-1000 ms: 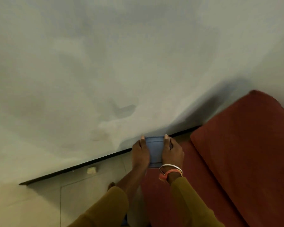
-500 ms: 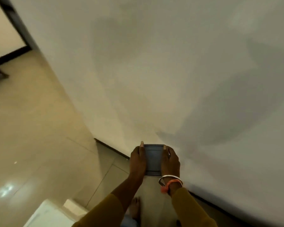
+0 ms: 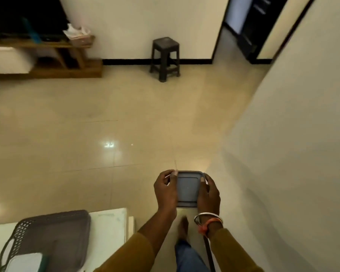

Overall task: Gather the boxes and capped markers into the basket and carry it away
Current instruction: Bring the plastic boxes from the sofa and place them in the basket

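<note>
Down at eight o'clock, a grey perforated basket [image 3: 22,232] sits on a white table [image 3: 106,228], its open top facing up so things can be dropped straight in. A pale box [image 3: 25,262] already lies in its near corner. No markers show anywhere in view. Up at ten o'clock a low wooden shelf unit [image 3: 71,69] stands against the far wall, and near twelve o'clock a dark stool [image 3: 165,57] stands on the tiled floor [image 3: 86,124].

Just below centre, towards six o'clock, the left grip [image 3: 166,190] clasps the left edge of a grey lidded box [image 3: 187,188], thumb laid along the lid and fingers curled under the side. The right grip [image 3: 208,193], a bangle [image 3: 208,217] on its wrist, clasps the opposite edge in the same way. The box hangs level over the floor, well apart from the basket and to its right, touching neither table nor wall. Holding it from both sides probably keeps the lid seated and the contents flat while it is carried. Its next place is likely the free space in the basket, which calls for a swing towards eight o'clock. A plain wall [image 3: 292,134] fills three o'clock.
</note>
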